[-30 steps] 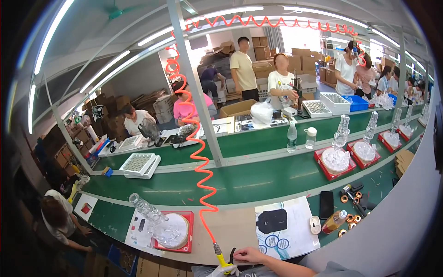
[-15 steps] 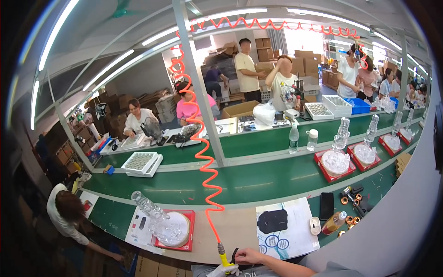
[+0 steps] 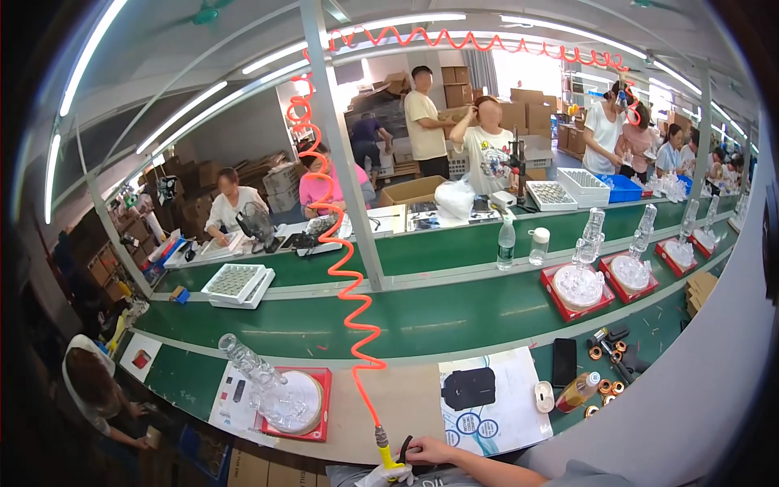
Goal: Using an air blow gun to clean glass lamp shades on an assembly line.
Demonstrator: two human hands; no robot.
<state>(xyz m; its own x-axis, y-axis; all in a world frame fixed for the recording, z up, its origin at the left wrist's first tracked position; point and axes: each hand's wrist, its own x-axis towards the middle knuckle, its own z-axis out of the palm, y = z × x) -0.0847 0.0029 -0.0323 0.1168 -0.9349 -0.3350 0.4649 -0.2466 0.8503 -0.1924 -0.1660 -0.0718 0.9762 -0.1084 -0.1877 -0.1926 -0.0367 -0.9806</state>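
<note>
The left hand [image 3: 380,477] grips a yellow air gun [image 3: 385,456]; the right hand [image 3: 428,450] touches its black lever [image 3: 405,448]. Whether the right grips, I can't tell.

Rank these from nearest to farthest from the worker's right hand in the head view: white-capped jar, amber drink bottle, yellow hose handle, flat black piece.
1. Yellow hose handle, just left, in the left hand.
2. Flat black piece, ahead and slightly right, on the printed sheet.
3. Amber drink bottle, farther right.
4. White-capped jar, far ahead, rightward.
</note>
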